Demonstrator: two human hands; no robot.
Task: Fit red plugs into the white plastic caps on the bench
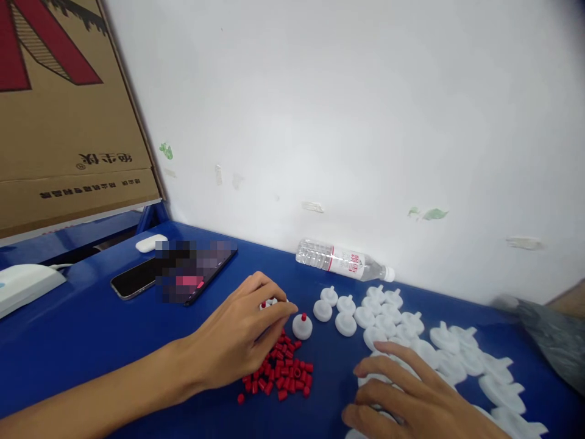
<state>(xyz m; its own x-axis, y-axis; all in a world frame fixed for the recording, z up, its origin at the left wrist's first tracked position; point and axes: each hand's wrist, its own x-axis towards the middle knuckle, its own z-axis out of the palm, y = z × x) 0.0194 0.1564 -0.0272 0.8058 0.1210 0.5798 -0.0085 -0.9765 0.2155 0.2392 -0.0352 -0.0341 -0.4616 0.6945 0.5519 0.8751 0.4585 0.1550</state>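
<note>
My left hand (244, 332) hovers with bent fingers over a pile of small red caps (286, 372). Its fingertips are just left of a white round plastic piece (302, 328) that wears a red cap on its stem. No object shows between those fingers. Partly hidden behind the hand are more white pieces, at least one red-tipped. My right hand (411, 390) spreads its fingers over a cluster of white round pieces with stems (388, 320); I cannot tell whether the fingertips touch them. Several bare-stemmed white pieces (346, 324) stand between the two hands.
A clear water bottle (347, 262) lies along the white wall. On the blue table (150, 341) at left are a phone (137, 277), a blurred dark tablet-like device (208, 274), a white case (152, 243) and a white device (30, 286). A cardboard box (68, 122) stands behind; grey plastic (553, 335) lies right.
</note>
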